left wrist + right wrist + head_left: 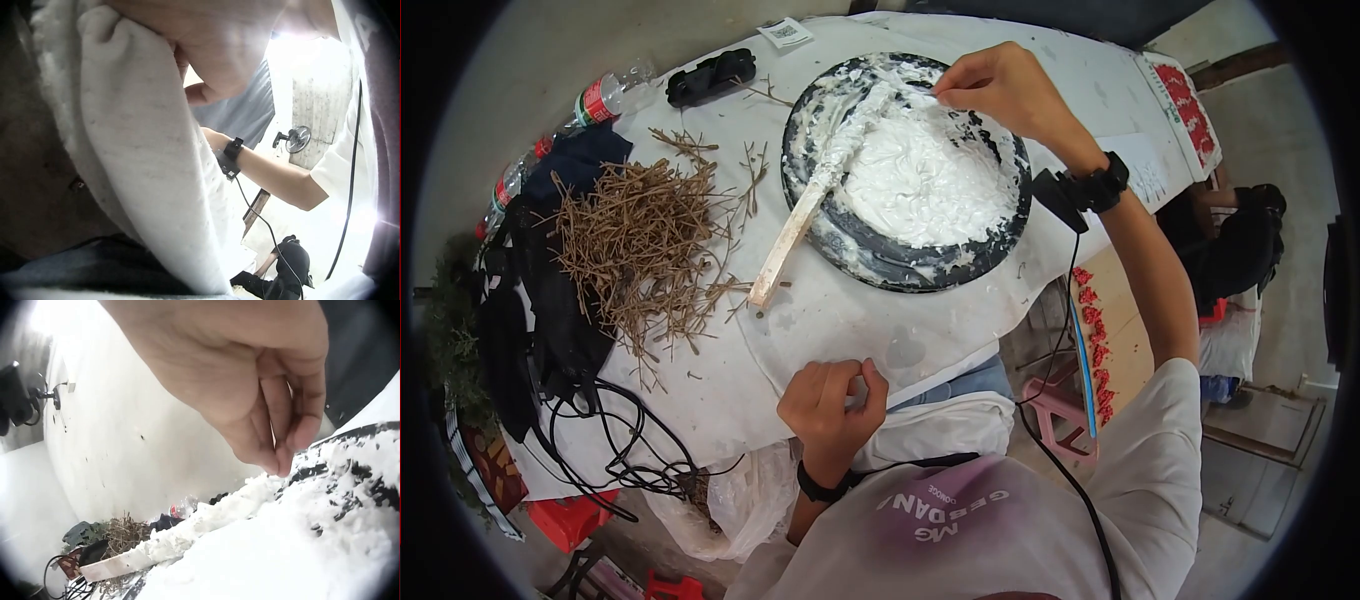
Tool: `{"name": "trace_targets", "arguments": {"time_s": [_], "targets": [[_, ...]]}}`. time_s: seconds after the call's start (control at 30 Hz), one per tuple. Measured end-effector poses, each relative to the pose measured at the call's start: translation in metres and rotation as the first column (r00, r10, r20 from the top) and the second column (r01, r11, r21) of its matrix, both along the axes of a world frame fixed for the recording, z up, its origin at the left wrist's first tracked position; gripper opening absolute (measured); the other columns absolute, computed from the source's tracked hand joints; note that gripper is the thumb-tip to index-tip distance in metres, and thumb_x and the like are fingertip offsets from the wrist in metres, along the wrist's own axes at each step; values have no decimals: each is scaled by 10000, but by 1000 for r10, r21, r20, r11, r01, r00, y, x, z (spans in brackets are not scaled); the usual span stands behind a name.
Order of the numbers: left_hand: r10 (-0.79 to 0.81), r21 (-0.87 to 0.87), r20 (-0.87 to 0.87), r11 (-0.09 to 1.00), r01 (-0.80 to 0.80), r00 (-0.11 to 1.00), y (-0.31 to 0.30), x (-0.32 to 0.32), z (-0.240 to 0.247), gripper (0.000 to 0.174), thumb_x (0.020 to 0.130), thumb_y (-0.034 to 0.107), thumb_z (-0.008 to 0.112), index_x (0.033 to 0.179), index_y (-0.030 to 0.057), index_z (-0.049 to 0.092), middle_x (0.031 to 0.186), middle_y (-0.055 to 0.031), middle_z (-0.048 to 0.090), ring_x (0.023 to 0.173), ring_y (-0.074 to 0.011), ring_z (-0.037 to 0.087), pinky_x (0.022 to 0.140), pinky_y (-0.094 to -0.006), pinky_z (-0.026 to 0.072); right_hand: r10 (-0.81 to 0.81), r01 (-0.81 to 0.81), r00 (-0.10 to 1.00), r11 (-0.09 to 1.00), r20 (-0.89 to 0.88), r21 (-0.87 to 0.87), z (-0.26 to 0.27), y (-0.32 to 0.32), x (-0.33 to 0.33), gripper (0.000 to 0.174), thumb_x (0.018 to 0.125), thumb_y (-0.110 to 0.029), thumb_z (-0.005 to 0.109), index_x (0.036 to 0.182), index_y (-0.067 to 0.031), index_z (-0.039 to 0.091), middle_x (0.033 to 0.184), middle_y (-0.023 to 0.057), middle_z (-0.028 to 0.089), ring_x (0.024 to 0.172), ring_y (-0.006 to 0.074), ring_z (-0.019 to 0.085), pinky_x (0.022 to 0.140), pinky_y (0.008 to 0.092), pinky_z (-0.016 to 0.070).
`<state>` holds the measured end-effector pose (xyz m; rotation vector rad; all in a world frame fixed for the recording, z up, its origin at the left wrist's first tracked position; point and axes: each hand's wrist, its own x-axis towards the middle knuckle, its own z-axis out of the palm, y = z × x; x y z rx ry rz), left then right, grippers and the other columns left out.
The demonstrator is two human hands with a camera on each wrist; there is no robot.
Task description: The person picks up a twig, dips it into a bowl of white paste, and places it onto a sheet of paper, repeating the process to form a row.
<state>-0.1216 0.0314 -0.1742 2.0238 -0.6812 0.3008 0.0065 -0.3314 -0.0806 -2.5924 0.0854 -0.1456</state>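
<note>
A round black basin (910, 282) holds thick white paste (935, 185), smeared up its walls. A wooden stick (785, 245), its upper part coated with paste, leans over the left rim. My right hand (1012, 95) is above the far side of the basin, thumb and fingertips brought together close over the paste. In the right wrist view these fingertips (279, 464) overlap the paste, and nothing shows between them. At the table's near edge rests my left hand (832, 410), fingers loosely curled, with no held thing showing. White cloth (144, 144) partly hides it in the left wrist view.
Brown twigs (645, 240) are heaped left of the basin. Plastic bottles (605, 95), a black case (712, 77) and black cables (625, 445) lie around them. Right of the table stand a board with red pieces (1100, 340) and a pink stool (1060, 420). Another person (1235, 240) is beyond.
</note>
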Motion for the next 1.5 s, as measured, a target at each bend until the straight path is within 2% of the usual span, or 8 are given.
{"name": "trace_targets", "arguments": {"time_s": [0.17,0.4,0.53,0.7,0.83,0.93,1.2,1.5], "targets": [[-2,-8,2,1000,2,1000,0,0,0,212,756,-41,776,791,94,616,588,-1,518,485,-174,482,459,-308,353,-88,88,995,996,53,6,16,-14,-19,161,902,-157,802,1028,-68,848,924,78,822,818,140,761,783,261,588],[-1,5,-21,1000,1,1000,-1,0,5,190,757,-38,779,782,82,634,585,-10,512,470,-172,476,453,-307,349,-92,113,993,934,-76,340,20,-53,-39,255,964,-234,749,1152,-74,816,1055,53,806,1024,128,722,958,274,517],[4,3,-13,1000,-4,1000,-2,0,4,176,764,-32,781,785,75,643,591,-14,514,464,-167,476,447,-307,349,-133,179,969,958,-207,225,11,-64,-43,285,965,-273,735,1154,-76,815,1065,54,801,1056,132,711,985,283,505],[3,20,-15,1000,-3,1000,-1,-1,4,168,774,-29,781,785,72,648,599,-16,521,465,-162,483,446,-305,352,-154,183,968,974,-200,134,-4,-70,-27,246,972,-227,735,1146,-73,816,1038,59,801,1012,149,725,991,291,515],[14,25,-37,1000,-14,999,-2,-2,5,164,780,-28,781,782,69,650,603,-18,524,465,-161,487,445,-304,353,-94,106,989,989,-117,105,-13,-73,-17,196,970,-176,747,1111,-64,824,989,57,803,946,166,741,941,294,552],[16,34,-33,999,-15,999,-2,-2,5,161,785,-28,779,781,66,649,604,-20,528,467,-161,494,445,-303,355,-163,162,986,985,-15,-65,-10,-67,-18,156,957,-144,768,1068,-56,833,945,63,804,878,169,749,865,287,583],[3,44,-20,999,-2,1000,-3,-1,4,158,796,-28,777,781,59,646,613,-24,548,465,-158,507,445,-296,365,-158,181,981,959,117,-220,2,-65,-31,152,959,-173,779,1042,-62,840,938,82,805,874,172,758,844,291,595],[6,53,-29,999,-5,1000,-2,-2,3,157,798,-31,778,789,56,647,625,-28,557,469,-154,512,447,-291,374,-100,103,983,995,153,-11,10,-83,-47,217,1008,-205,733,1124,-44,819,986,70,803,920,171,757,887,286,581]]}}
